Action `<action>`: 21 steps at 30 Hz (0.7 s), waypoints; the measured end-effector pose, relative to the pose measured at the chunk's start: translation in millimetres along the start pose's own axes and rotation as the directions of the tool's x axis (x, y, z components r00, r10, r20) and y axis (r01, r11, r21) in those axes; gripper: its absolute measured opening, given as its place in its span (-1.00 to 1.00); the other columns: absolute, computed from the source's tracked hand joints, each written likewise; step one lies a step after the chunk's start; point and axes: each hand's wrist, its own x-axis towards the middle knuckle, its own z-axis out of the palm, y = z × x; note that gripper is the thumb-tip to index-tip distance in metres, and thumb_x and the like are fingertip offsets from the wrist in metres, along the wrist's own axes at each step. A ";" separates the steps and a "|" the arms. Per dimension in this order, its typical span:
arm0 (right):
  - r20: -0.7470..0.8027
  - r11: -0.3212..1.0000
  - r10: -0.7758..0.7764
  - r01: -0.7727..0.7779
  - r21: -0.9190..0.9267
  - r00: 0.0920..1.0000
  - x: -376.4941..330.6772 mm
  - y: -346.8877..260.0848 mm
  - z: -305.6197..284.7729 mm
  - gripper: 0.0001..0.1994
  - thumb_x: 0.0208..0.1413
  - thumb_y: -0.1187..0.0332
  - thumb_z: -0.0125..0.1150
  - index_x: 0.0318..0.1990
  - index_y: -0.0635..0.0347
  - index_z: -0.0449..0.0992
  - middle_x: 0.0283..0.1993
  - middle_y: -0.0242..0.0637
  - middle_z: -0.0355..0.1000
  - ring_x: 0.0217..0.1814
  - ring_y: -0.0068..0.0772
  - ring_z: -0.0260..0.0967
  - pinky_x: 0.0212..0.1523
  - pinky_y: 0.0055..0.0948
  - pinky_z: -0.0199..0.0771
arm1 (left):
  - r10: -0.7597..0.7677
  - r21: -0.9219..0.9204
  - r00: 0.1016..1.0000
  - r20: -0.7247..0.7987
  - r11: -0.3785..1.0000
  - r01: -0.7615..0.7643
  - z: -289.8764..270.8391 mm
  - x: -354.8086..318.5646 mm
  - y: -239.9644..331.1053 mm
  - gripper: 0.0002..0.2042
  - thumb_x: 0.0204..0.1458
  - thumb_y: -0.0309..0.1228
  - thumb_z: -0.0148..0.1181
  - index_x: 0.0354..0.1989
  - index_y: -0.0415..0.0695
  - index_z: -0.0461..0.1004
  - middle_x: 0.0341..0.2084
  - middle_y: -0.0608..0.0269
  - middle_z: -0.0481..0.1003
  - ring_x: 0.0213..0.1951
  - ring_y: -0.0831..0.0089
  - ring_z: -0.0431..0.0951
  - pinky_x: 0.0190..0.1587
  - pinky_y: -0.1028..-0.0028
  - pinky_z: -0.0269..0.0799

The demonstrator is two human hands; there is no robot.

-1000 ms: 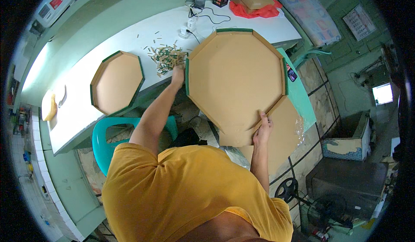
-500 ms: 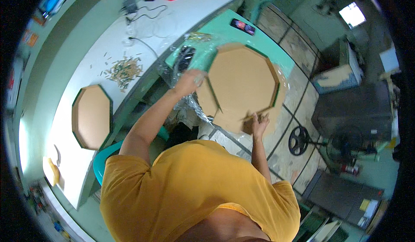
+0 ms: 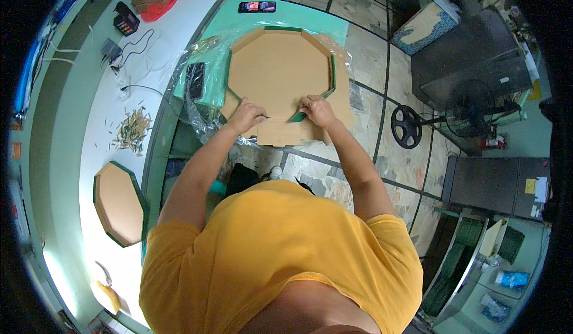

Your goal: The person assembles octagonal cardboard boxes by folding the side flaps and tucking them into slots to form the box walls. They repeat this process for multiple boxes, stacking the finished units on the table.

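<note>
An octagonal cardboard tray (image 3: pixel 279 65) with low walls, green on their outer side, rests on flat cardboard sheeting (image 3: pixel 280 134) over a green table. My left hand (image 3: pixel 248 117) is closed at the tray's near left side, its fingertips pinching the end of the wall there. At the near right, my right hand (image 3: pixel 319 111) has its fingers closed on a green-and-brown cardboard strip (image 3: pixel 296 117), which tilts toward the middle. A gap shows between the two hands along the near side. My fingers partly hide both wall ends.
Crumpled clear plastic (image 3: pixel 206 125) spreads under the tray's left side. Two phones lie on the green table (image 3: pixel 310 13), a lit phone (image 3: pixel 257 7) at the back. On the white bench (image 3: pixel 173 41) are a pile of small strips (image 3: pixel 133 130) and another octagonal tray (image 3: pixel 119 205).
The view has turned and shifted. My left hand has moved from the tray's left side to its near left wall. My right hand has come inward with the strip against the near right side.
</note>
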 end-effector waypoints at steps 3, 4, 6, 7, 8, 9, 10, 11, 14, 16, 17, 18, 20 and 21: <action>-0.068 0.999 -0.031 0.032 0.008 0.997 -12.8 -5.0 5.5 -0.81 0.03 0.32 0.17 -0.24 0.20 0.52 -0.10 -0.10 0.48 0.07 -0.02 0.38 0.26 -0.14 0.25 | -0.058 0.017 0.997 -0.044 0.998 0.058 6.3 -1.4 5.1 -0.83 0.01 -0.30 0.23 -0.26 -0.06 0.56 -0.29 0.23 0.58 -0.06 0.26 0.50 0.34 -0.11 -0.16; -0.152 0.993 -0.118 0.115 -0.029 0.981 -20.1 -7.3 7.3 -0.80 0.03 0.35 0.16 -0.20 0.22 0.52 -0.06 -0.09 0.48 0.12 -0.02 0.37 0.28 -0.13 0.24 | -0.048 0.048 0.995 -0.092 0.997 0.052 9.2 -2.5 4.3 -0.83 0.01 -0.31 0.24 -0.24 -0.06 0.55 -0.28 0.21 0.58 -0.03 0.25 0.50 0.35 -0.10 -0.17; -0.203 0.969 -0.234 0.211 -0.127 0.951 -33.5 -10.1 9.2 -0.70 0.01 0.37 0.14 -0.09 0.30 0.48 0.07 -0.03 0.40 0.24 -0.01 0.27 0.32 -0.11 0.17 | 0.035 0.091 0.991 -0.131 0.996 -0.023 16.5 -5.7 0.2 -0.81 0.02 -0.31 0.23 -0.20 -0.06 0.55 -0.21 0.22 0.57 0.06 0.24 0.45 0.36 -0.08 -0.14; -0.174 0.956 -0.260 0.229 -0.181 0.950 -39.8 -11.3 9.4 -0.61 0.01 0.35 0.13 0.00 0.35 0.43 0.16 0.02 0.33 0.31 0.01 0.20 0.36 -0.09 0.11 | 0.035 0.127 0.995 -0.094 0.992 -0.023 19.8 -8.0 -2.9 -0.79 0.02 -0.31 0.23 -0.18 -0.06 0.55 -0.17 0.23 0.57 0.11 0.23 0.43 0.36 -0.08 -0.13; -0.078 0.950 -0.232 0.209 -0.233 0.970 -44.9 -13.1 9.6 -0.53 0.00 0.34 0.12 0.08 0.41 0.39 0.25 0.07 0.26 0.38 0.03 0.12 0.39 -0.08 0.05 | 0.118 0.155 0.981 -0.154 0.983 -0.094 22.1 -10.0 -6.7 -0.78 0.03 -0.31 0.22 -0.15 -0.05 0.55 -0.13 0.23 0.56 0.16 0.21 0.39 0.36 -0.06 -0.13; -0.072 0.933 -0.270 0.242 -0.266 0.960 -51.0 -15.2 9.3 -0.43 -0.03 0.28 0.14 0.13 0.46 0.31 0.31 0.09 0.15 0.41 0.05 0.03 0.40 -0.06 0.00 | 0.152 0.193 0.978 -0.144 0.973 -0.123 23.4 -12.0 -10.2 -0.76 0.04 -0.31 0.22 -0.12 -0.05 0.55 -0.08 0.24 0.54 0.20 0.20 0.34 0.37 -0.04 -0.13; -0.003 0.924 -0.250 0.238 -0.299 0.968 -56.0 -16.8 8.1 -0.34 -0.06 0.22 0.15 0.18 0.51 0.24 0.37 0.11 0.05 0.45 0.07 -0.06 0.42 -0.04 -0.06 | 0.143 0.231 0.986 -0.087 0.966 -0.119 23.9 -14.3 -12.9 -0.74 0.04 -0.31 0.21 -0.09 -0.04 0.55 -0.03 0.24 0.53 0.25 0.18 0.30 0.37 -0.03 -0.12; 0.094 0.915 -0.207 0.227 -0.334 0.974 -58.4 -18.5 6.8 -0.24 -0.09 0.17 0.16 0.22 0.56 0.17 0.43 0.13 -0.06 0.49 0.09 -0.15 0.44 -0.03 -0.11 | 0.192 0.213 0.974 -0.118 0.963 -0.164 23.0 -17.3 -14.8 -0.69 0.03 -0.28 0.23 -0.04 -0.04 0.53 0.01 0.24 0.50 0.27 0.17 0.25 0.37 -0.03 -0.13; 0.108 0.911 -0.184 0.211 -0.355 0.977 -60.7 -24.8 2.9 -0.09 -0.12 0.02 0.19 0.29 0.56 0.05 0.46 0.15 -0.20 0.53 0.11 -0.28 0.47 -0.03 -0.25 | 0.208 0.161 0.975 -0.080 0.968 -0.194 14.7 -27.5 -13.4 -0.51 -0.03 -0.17 0.28 0.10 -0.05 0.45 0.13 0.24 0.42 0.34 0.13 0.14 0.38 -0.05 -0.16; 0.140 0.929 -0.162 0.199 -0.313 0.977 -61.0 -28.2 0.3 -0.06 -0.10 -0.05 0.20 0.29 0.55 0.05 0.46 0.15 -0.18 0.52 0.11 -0.27 0.47 -0.02 -0.25 | 0.203 0.139 0.978 -0.048 0.971 -0.195 5.9 -33.5 -7.8 -0.36 -0.10 -0.06 0.32 0.18 -0.08 0.39 0.18 0.21 0.37 0.36 0.09 0.08 0.38 -0.08 -0.18; 0.143 0.938 -0.154 0.190 -0.290 0.978 -60.7 -29.5 -0.2 -0.05 -0.09 -0.09 0.20 0.29 0.55 0.05 0.46 0.15 -0.17 0.52 0.12 -0.26 0.47 -0.02 -0.26 | 0.216 0.138 0.976 -0.040 0.968 -0.209 1.5 -35.9 -4.4 -0.34 -0.10 -0.02 0.30 0.17 -0.12 0.39 0.19 0.20 0.36 0.37 0.11 0.07 0.38 -0.06 -0.19; 0.164 0.935 -0.129 0.175 -0.309 0.978 -60.8 -30.6 -0.1 -0.02 -0.09 -0.12 0.20 0.30 0.55 0.04 0.46 0.15 -0.17 0.52 0.11 -0.27 0.47 -0.02 -0.27 | 0.217 0.147 0.976 -0.029 0.966 -0.210 -1.9 -37.6 -0.6 -0.31 -0.11 0.03 0.28 0.16 -0.15 0.39 0.19 0.18 0.36 0.37 0.12 0.06 0.39 -0.04 -0.21; 0.158 0.942 -0.113 0.156 -0.296 0.981 -61.5 -32.5 2.1 0.03 -0.10 -0.20 0.20 0.30 0.55 0.03 0.46 0.14 -0.18 0.52 0.11 -0.27 0.47 -0.02 -0.29 | 0.222 0.144 0.974 -0.038 0.966 -0.215 -7.6 -39.7 4.8 -0.26 -0.13 0.09 0.28 0.15 -0.19 0.39 0.19 0.15 0.35 0.37 0.13 0.06 0.39 -0.04 -0.22; 0.154 0.933 -0.098 0.144 -0.329 0.983 -61.4 -32.2 3.0 0.02 -0.09 -0.20 0.19 0.30 0.55 0.03 0.46 0.14 -0.19 0.52 0.10 -0.28 0.47 -0.02 -0.29 | 0.226 0.127 0.973 -0.053 0.968 -0.218 -8.8 -41.1 6.8 -0.24 -0.16 0.11 0.29 0.14 -0.20 0.40 0.19 0.14 0.36 0.37 0.12 0.06 0.39 -0.05 -0.23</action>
